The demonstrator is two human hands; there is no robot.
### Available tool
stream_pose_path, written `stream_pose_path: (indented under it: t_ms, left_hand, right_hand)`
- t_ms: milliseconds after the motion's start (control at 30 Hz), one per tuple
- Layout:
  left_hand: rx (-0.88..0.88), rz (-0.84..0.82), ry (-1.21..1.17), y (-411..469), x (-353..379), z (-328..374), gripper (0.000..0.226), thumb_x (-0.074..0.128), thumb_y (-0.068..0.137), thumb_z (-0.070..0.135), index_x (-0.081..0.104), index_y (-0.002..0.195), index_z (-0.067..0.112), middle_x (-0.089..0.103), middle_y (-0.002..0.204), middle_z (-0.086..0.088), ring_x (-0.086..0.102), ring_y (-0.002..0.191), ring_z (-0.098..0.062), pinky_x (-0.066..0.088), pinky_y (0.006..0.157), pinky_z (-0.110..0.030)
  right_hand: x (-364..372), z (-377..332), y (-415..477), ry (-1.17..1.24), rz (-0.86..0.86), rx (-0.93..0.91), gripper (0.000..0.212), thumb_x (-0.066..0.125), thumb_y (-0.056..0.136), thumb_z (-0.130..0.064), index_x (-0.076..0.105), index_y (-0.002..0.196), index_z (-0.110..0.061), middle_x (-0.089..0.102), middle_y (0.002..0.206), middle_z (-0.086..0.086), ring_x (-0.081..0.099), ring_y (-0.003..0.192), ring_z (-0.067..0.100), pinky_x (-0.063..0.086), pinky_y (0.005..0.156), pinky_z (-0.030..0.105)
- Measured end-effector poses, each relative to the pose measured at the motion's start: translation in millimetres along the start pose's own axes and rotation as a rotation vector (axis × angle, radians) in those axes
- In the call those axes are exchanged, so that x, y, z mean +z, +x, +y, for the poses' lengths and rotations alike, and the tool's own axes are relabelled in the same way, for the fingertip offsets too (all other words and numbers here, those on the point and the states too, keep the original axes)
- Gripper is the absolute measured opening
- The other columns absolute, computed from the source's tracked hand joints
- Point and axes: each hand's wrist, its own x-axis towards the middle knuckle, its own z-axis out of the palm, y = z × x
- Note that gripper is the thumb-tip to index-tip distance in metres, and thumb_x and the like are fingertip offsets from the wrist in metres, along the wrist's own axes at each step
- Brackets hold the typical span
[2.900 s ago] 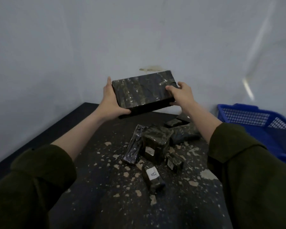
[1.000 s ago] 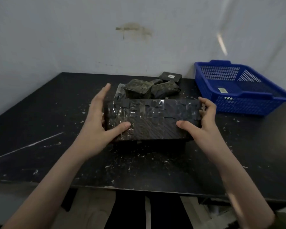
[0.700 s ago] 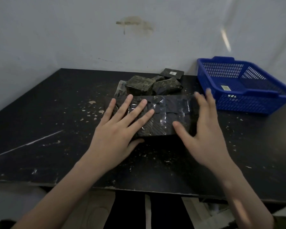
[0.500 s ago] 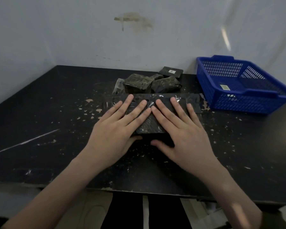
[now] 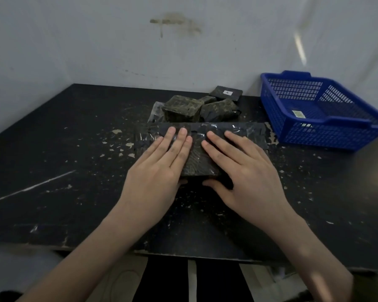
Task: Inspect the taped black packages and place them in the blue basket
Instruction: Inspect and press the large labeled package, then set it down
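A large flat black package (image 5: 244,132) wrapped in shiny clear tape lies on the black table (image 5: 52,149). My left hand (image 5: 159,168) rests flat on its left half, fingers straight and pointing away from me. My right hand (image 5: 238,168) lies flat on its middle, fingers straight too, thumb at the package's near edge. Behind it sits a pile of several smaller taped black packages (image 5: 183,106); one at the back (image 5: 226,93) carries a white label. The blue basket (image 5: 314,136) stands at the right, apart from both hands.
A grey wall rises right behind the table. Pale flecks and scratches cover the tabletop. The table's front edge runs just below my wrists, with my legs and the floor visible beneath it.
I brought the large package down from in front of me onto the table. Both hands then moved from gripping its ends to lying flat on top, the right hand sliding left toward the middle.
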Motion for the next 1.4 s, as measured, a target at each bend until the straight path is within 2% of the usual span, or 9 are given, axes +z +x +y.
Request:
stream_pose_path:
  t_ms: [267,467,567,700,800,967,1133,1267,1400]
  left_hand:
    - [0.008,-0.041,-0.115,-2.0,0.7,-7.1,0.072,0.081,0.073,0.014,0.053,0.139,0.002,0.051,0.145,-0.014,0.046,0.136,-0.031,0.028,0.113,-0.036]
    - [-0.045,-0.138,-0.117,3.9,-24.6,-11.2,0.091,0.046,0.070,0.079,0.051,0.142,0.024,0.035,0.158,-0.003,0.015,0.151,-0.032,0.014,0.119,-0.054]
    - [-0.147,-0.316,-0.111,11.3,-33.9,-23.3,0.121,0.055,0.053,0.087,0.014,0.156,0.037,0.004,0.167,0.004,-0.012,0.152,-0.029,0.000,0.115,-0.065]
    - [-0.260,-0.321,-0.296,8.3,-35.8,-23.3,0.118,0.071,0.050,0.069,0.023,0.151,0.031,0.035,0.148,0.005,0.020,0.140,-0.025,0.051,0.092,-0.058]
    - [-0.174,-0.141,-0.204,-2.3,-24.8,-19.3,0.109,0.073,0.044,0.068,0.042,0.134,0.016,0.050,0.132,-0.006,0.034,0.123,-0.030,0.055,0.081,-0.049]
    - [-0.080,-0.037,-0.117,-22.3,5.5,-22.3,0.127,0.079,0.027,0.075,0.038,0.128,0.011,0.039,0.129,-0.013,0.037,0.115,-0.037,0.034,0.101,-0.049]
    - [-0.041,0.033,-0.253,-34.8,11.6,-22.0,0.097,0.071,0.051,0.074,0.042,0.122,0.014,0.037,0.125,-0.008,0.034,0.114,-0.032,0.030,0.100,-0.043]
    - [-0.083,0.032,-0.179,-26.8,-3.2,-21.0,0.077,0.063,0.067,0.070,0.047,0.122,0.019,0.046,0.131,-0.008,0.039,0.123,-0.034,0.038,0.105,-0.054]
    - [-0.080,-0.329,-0.058,-0.4,-15.6,-20.5,0.120,0.065,0.058,0.080,0.011,0.154,0.034,0.019,0.163,-0.001,0.012,0.151,-0.028,0.006,0.120,-0.061]
  right_hand:
    - [7.6,0.2,-5.5,-0.044,0.048,0.036,0.078,0.086,0.073,-0.022,0.053,0.143,-0.011,0.051,0.148,0.008,0.043,0.140,0.038,0.031,0.117,0.053]
    - [10.9,-0.3,-13.7,0.063,0.171,0.024,0.070,0.088,0.072,-0.015,0.061,0.136,-0.010,0.056,0.143,0.007,0.049,0.136,0.036,0.032,0.115,0.053]
    - [11.0,-6.2,-23.6,0.105,0.212,0.036,0.068,0.088,0.072,-0.011,0.062,0.134,-0.010,0.053,0.144,0.004,0.046,0.139,0.033,0.032,0.117,0.053]
    - [-5.1,-9.7,-29.4,0.182,0.185,0.053,0.057,0.084,0.075,-0.025,0.067,0.128,-0.013,0.060,0.136,0.006,0.048,0.134,0.030,0.035,0.114,0.051]
    - [-25.6,-9.0,-27.9,0.230,0.178,0.097,0.059,0.072,0.076,-0.055,0.064,0.124,-0.020,0.057,0.128,0.002,0.045,0.125,0.026,0.037,0.102,0.051]
    - [-39.5,2.8,-10.6,0.051,-0.115,0.213,0.079,0.049,0.074,-0.080,0.039,0.142,-0.040,0.041,0.150,-0.002,0.032,0.139,0.029,0.034,0.103,0.064]
    - [-42.5,6.3,4.5,0.099,-0.646,0.267,0.096,0.053,0.077,-0.080,-0.014,0.144,-0.065,-0.013,0.166,-0.016,-0.006,0.153,0.035,0.024,0.118,0.058]
    - [-39.1,-0.9,3.7,0.047,-0.643,0.208,0.086,0.042,0.083,-0.079,-0.018,0.144,-0.063,-0.016,0.165,-0.017,-0.012,0.154,0.032,0.023,0.120,0.053]
    - [-37.7,1.6,1.0,0.041,-0.607,0.154,0.082,0.028,0.080,-0.080,-0.017,0.145,-0.061,-0.011,0.166,-0.016,-0.008,0.154,0.032,0.021,0.122,0.054]
